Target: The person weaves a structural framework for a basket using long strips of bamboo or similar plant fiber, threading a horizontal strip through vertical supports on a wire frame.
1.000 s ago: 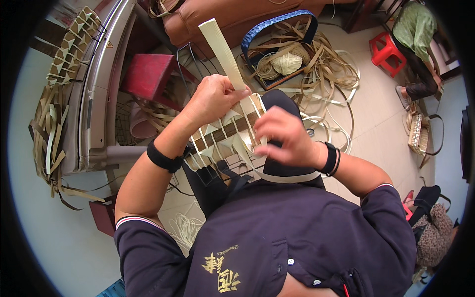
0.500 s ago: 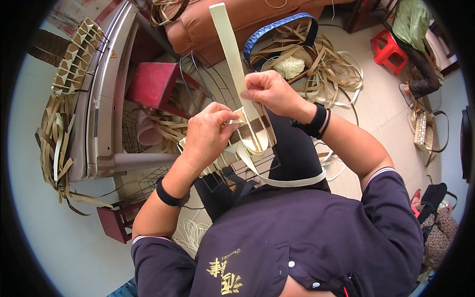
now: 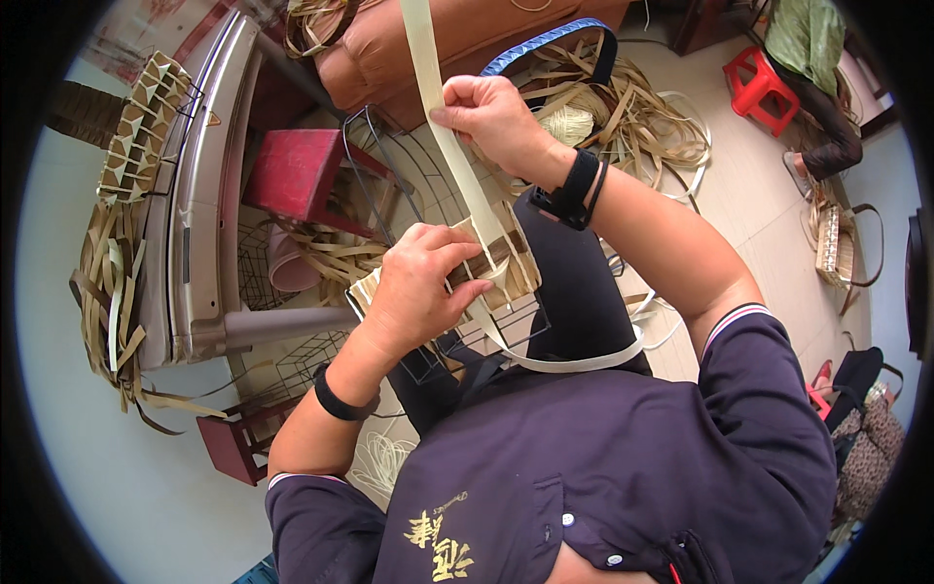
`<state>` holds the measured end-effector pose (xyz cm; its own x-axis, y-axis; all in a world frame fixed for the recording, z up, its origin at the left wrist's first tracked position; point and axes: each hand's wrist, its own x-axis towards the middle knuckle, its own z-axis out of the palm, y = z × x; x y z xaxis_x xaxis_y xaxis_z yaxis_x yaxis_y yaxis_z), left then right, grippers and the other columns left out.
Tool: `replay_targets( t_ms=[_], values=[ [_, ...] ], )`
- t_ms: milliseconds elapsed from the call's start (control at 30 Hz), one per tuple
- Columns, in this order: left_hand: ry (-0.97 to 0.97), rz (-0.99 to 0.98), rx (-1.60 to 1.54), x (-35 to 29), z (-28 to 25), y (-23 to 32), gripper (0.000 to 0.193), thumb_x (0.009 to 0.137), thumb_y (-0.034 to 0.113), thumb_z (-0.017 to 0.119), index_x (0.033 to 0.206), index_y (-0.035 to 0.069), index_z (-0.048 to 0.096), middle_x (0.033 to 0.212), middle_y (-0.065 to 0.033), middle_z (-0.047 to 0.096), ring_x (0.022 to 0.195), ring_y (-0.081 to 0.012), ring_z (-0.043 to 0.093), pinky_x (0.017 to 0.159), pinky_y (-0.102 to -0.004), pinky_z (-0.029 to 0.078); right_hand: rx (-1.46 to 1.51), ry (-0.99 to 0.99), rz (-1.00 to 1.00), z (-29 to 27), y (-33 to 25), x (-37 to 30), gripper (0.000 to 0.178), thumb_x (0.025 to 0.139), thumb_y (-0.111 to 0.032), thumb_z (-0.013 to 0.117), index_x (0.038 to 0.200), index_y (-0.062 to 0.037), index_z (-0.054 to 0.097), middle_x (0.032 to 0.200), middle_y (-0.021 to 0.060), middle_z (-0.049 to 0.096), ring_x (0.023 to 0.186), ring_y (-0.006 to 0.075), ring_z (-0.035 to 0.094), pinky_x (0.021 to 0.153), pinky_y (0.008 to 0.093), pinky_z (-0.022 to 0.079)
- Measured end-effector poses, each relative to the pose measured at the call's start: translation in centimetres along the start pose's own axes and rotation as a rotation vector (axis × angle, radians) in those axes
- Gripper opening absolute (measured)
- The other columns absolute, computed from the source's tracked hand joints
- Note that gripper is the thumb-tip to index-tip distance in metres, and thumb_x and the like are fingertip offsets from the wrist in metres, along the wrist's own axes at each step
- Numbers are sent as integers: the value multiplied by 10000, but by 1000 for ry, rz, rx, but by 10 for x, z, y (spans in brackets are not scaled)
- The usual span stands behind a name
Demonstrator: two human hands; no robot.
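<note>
My right hand [image 3: 501,122] pinches a long cream flat strip [image 3: 453,175] between thumb and fingers, well above my lap. The strip runs taut down into a partly woven basket [image 3: 523,255] of cream and brown bands on a black wire frame [image 3: 533,329]. My left hand [image 3: 416,284] grips the near side of the weaving, its thumb and fingers around the spot where the strip passes through. The strip's other end loops out below and curves over my right thigh. My palm hides part of the basket.
A red stool [image 3: 292,175] and a pink bucket [image 3: 292,261] stand to the left. Beyond my right hand, loose tan strips [image 3: 632,127] lie heaped on the floor beside a blue-wrapped handle [image 3: 545,44]. A person sits by a red plastic stool [image 3: 761,92] at far right.
My right hand has moved up and left, drawing the strip farther through, so the loop at the weave has shrunk. My left hand has shifted slightly down, its thumb now at the loop.
</note>
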<state>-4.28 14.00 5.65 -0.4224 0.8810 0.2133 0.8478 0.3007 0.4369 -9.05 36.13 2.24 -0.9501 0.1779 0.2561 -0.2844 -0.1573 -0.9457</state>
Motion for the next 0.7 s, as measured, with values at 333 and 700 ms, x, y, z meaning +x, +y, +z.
replay_targets(
  t_ms=[333, 700],
  values=[
    [0, 14, 79, 3, 1, 8, 342, 726, 159, 869, 1023, 45, 745, 1042, -95, 726, 968, -310, 666, 849, -399, 553, -109, 7, -93, 4, -9, 15, 78, 934, -84, 718, 865, -49, 707, 717, -58, 606, 639, 17, 486, 574, 208, 400],
    [38, -227, -786, 83, -10, -4, 311, 1019, 56, 596, 1326, 3, 604, 975, -37, 725, 902, -92, 655, 852, -265, 522, 125, -142, -255, -32, -141, -9, 282, 872, -30, 767, 1133, -26, 662, 995, 58, 746, 912, 116, 712, 835, 252, 549]
  ],
)
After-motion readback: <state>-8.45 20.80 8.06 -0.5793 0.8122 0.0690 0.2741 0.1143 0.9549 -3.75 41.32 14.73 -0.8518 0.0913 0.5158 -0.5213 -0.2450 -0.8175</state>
